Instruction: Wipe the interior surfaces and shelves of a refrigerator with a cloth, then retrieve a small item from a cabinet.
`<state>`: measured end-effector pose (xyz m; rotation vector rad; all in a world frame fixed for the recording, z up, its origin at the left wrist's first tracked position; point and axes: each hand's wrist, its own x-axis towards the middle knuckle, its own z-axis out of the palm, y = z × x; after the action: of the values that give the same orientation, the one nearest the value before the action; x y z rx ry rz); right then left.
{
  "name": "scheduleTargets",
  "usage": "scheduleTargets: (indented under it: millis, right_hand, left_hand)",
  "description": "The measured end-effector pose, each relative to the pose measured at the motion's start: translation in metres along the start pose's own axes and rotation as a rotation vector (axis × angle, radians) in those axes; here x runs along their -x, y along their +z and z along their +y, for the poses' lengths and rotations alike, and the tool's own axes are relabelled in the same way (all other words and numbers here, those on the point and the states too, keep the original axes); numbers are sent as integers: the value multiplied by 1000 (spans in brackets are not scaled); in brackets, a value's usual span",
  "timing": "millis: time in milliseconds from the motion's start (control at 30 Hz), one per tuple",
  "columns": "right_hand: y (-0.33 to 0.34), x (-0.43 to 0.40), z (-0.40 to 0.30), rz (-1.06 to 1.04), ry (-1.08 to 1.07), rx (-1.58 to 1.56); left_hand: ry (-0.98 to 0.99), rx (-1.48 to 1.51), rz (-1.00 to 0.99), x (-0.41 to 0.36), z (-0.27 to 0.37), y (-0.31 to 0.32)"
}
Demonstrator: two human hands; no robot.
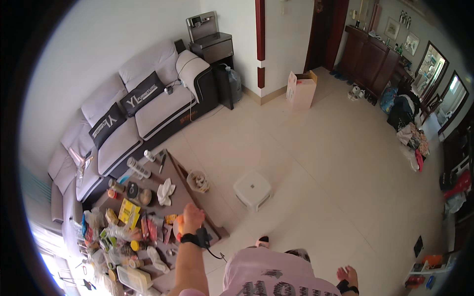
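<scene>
My left hand (193, 217) is stretched out over the near right edge of a low brown table (184, 188), with a black band around its wrist. Beside its fingers are an orange item (180, 224) and part of a pale round dish; whether the hand grips anything is hidden. My right hand (347, 274) hangs low at my side, away from any object, its fingers somewhat apart. A white cloth or tissue (166, 191) lies crumpled on the table beyond my left hand. Snack packets, among them a yellow bag (129, 213), crowd the tabletop to the left.
A white plastic stool (252, 189) stands on the tiled floor ahead. A waste bin (198, 182) sits against the table's side. Further off are a grey sofa (163, 111), a pink cardboard box (301, 92) and a clothes pile (403, 111). A small shelf (431, 272) is at right.
</scene>
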<state>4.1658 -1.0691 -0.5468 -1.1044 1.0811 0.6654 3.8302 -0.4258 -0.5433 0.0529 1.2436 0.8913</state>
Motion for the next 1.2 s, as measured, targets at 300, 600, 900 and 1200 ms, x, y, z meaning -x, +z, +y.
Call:
scheduleTargets:
  millis: [300, 600, 900, 1200]
  right_hand:
    - [89, -88, -131, 368, -21, 363]
    - [523, -207, -331, -165, -146, 216]
    - [984, -139, -204, -816, -157, 776]
    - [1201, -99, -88, -887, 85, 931]
  left_hand:
    - [21, -70, -277, -44, -57, 203]
    - [-26, 61, 139, -69, -71, 264]
    - [-24, 294, 315, -151, -43, 306]
    - [106, 181, 80, -266, 94, 511]
